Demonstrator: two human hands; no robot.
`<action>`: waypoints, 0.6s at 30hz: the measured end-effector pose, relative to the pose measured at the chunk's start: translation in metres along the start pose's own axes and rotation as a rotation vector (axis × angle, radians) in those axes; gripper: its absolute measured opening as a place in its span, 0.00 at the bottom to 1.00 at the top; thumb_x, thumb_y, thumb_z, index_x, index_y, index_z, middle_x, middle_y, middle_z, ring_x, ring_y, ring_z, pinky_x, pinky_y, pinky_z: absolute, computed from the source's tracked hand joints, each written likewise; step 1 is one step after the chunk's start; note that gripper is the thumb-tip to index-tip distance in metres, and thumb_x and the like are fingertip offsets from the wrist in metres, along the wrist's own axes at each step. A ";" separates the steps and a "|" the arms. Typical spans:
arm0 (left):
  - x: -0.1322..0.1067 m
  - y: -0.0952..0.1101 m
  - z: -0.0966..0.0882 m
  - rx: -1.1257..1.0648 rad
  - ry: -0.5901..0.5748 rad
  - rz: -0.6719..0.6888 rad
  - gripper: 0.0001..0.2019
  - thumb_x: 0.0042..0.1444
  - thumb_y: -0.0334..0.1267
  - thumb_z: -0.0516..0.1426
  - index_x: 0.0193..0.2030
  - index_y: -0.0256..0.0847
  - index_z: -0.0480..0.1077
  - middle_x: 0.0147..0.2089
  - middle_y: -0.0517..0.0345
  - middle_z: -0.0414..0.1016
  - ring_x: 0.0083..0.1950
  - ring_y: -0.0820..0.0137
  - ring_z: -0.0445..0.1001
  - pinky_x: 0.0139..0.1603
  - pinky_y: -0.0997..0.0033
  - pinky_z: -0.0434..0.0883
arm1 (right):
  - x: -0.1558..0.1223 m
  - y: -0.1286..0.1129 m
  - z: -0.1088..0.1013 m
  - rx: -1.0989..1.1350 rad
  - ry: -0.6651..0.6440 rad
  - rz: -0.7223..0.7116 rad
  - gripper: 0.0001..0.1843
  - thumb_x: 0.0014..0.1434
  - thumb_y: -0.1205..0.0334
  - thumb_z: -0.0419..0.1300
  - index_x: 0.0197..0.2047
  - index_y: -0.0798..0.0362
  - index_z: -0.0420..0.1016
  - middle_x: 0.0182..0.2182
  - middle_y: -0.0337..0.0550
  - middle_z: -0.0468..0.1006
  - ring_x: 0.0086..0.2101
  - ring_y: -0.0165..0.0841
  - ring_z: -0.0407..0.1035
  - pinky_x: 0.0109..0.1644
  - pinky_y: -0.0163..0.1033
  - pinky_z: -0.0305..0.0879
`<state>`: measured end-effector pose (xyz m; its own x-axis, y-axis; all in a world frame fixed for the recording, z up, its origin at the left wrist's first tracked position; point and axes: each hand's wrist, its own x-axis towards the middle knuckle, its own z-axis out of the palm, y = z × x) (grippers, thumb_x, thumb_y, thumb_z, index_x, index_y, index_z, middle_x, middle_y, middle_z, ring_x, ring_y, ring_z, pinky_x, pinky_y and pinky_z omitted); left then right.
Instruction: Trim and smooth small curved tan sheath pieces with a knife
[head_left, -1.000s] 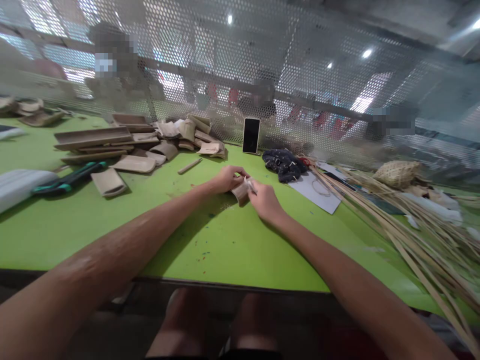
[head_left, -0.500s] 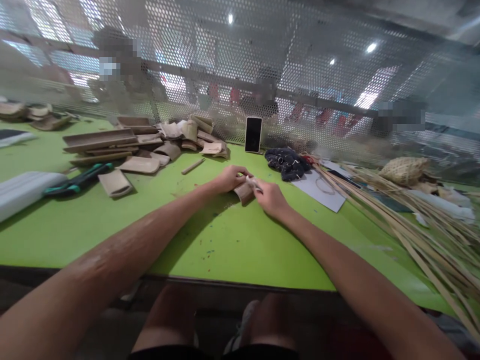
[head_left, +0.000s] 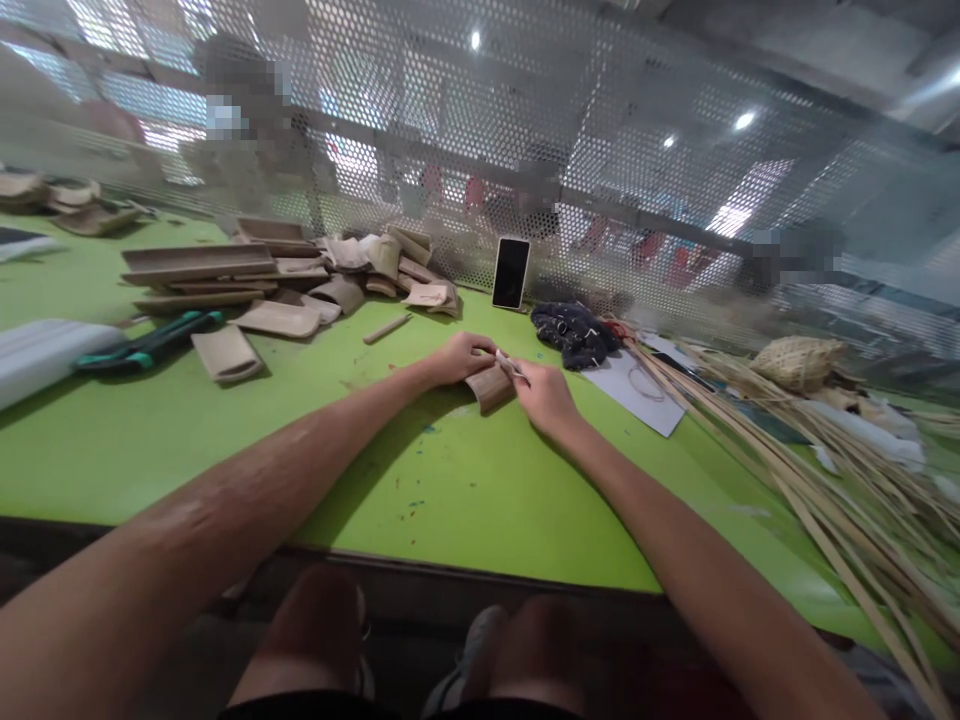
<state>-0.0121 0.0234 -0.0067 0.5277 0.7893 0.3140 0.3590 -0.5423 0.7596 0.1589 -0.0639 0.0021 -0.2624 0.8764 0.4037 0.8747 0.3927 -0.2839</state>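
Note:
A curved piece of bamboo [head_left: 487, 390] lies on the green table in front of me. My left hand [head_left: 459, 358] is closed at its far left edge, with finger and thumb reaching toward the tool. In my right hand [head_left: 550, 398] is a thin, pale-tipped tool [head_left: 510, 366], held closed in the fingers over the bamboo's upper right side. Its kind is too small to tell, and its tip meets or nearly meets my left fingertips. My right fingers partly cover the bamboo's right end.
Behind on the left are piled bamboo pieces [head_left: 199, 262], a black-and-teal tool [head_left: 150, 345] and a short stick [head_left: 387, 329]. A phone [head_left: 511, 272] stands against the mesh screen [head_left: 420, 130]. Dark cloth [head_left: 574, 335], white paper [head_left: 637, 395] and long bamboo strips [head_left: 780, 460] lie right.
My view has tilted slightly. Both hands stay at the bamboo piece, and more of its surface shows now. The right hand has shifted a little from it.

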 end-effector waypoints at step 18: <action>0.002 -0.004 0.005 -0.067 0.009 -0.030 0.15 0.54 0.34 0.58 0.45 0.33 0.81 0.34 0.52 0.82 0.32 0.71 0.74 0.35 0.74 0.70 | -0.010 -0.013 0.003 -0.130 -0.131 -0.072 0.12 0.66 0.65 0.54 0.50 0.55 0.73 0.33 0.48 0.80 0.30 0.35 0.70 0.34 0.36 0.57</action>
<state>-0.0089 0.0253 -0.0115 0.5100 0.8078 0.2954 0.3219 -0.4977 0.8054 0.1489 -0.0769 -0.0012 -0.3698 0.8793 0.3001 0.8948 0.4241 -0.1398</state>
